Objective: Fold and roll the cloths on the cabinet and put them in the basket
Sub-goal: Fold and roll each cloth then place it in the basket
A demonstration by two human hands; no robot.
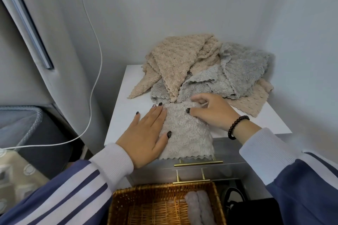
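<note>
A folded grey-beige cloth (186,133) lies on the white cabinet top (120,115), its scalloped hem hanging over the front edge. My left hand (146,133) presses flat on the cloth's left side, fingers spread. My right hand (210,109) pinches the cloth's far edge between thumb and fingers. Behind them lies a loose pile of beige cloths (175,60) and grey cloths (241,71). A wicker basket (146,204) stands below the cabinet front, with two rolled cloths (199,206) lying in its right side.
A white cable (95,71) hangs down the wall at the left. Brass drawer handles (198,162) stick out under the cabinet top. A grey bed frame and bedding (23,124) lie to the left. A dark object (256,210) sits right of the basket.
</note>
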